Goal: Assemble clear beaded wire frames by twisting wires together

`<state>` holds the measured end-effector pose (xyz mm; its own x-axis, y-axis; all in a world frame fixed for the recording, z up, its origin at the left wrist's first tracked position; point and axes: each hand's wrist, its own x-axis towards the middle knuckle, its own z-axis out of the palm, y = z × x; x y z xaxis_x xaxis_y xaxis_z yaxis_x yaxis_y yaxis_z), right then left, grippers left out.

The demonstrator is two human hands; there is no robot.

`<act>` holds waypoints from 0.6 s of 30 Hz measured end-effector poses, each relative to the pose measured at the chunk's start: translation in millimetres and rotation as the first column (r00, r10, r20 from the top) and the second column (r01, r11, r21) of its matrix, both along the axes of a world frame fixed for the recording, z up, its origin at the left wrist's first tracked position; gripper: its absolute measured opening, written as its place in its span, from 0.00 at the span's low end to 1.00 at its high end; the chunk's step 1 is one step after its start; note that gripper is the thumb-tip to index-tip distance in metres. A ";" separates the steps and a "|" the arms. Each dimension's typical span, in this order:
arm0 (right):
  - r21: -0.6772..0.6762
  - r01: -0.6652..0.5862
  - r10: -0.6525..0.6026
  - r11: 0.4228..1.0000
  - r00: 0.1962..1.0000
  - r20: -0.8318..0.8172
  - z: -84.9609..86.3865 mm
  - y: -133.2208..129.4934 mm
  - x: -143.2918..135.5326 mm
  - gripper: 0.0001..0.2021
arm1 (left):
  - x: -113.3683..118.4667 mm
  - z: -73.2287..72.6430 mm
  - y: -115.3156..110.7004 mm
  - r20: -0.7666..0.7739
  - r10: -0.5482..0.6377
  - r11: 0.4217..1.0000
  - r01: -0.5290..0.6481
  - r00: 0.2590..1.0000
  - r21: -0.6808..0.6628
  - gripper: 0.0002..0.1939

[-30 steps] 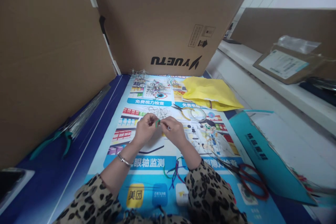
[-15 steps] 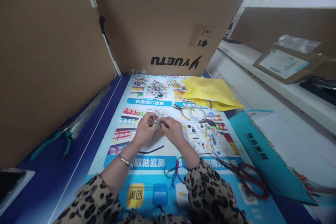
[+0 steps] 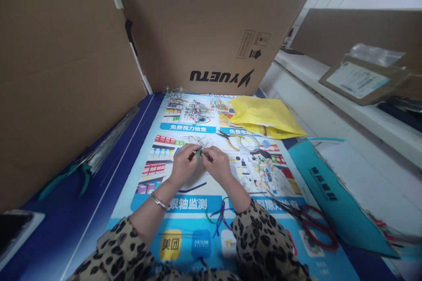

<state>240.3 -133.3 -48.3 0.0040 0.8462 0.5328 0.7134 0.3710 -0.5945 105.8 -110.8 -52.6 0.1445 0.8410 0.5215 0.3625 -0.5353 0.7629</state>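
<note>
While both wrists hover raised, left hand (image 3: 183, 163) and right hand (image 3: 215, 162) pinch green wire (image 3: 198, 154) between fingertips

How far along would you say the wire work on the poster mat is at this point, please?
Done, apparently: small wire pieces heaped near the cardboard box. In hand: the left hand and right hand pinch a short green wire piece between their fingertips. Left, seemingly: loose coloured wires near the sleeves and a bundle of straight wires beside the teal pliers.
</note>
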 end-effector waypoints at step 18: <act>-0.112 -0.070 0.049 0.991 0.983 -0.180 2.4 0.7 2.2 0.09 | -0.7 -2.8 0.6 -0.038 -0.065 0.998 0.064 0.997 -0.029 0.08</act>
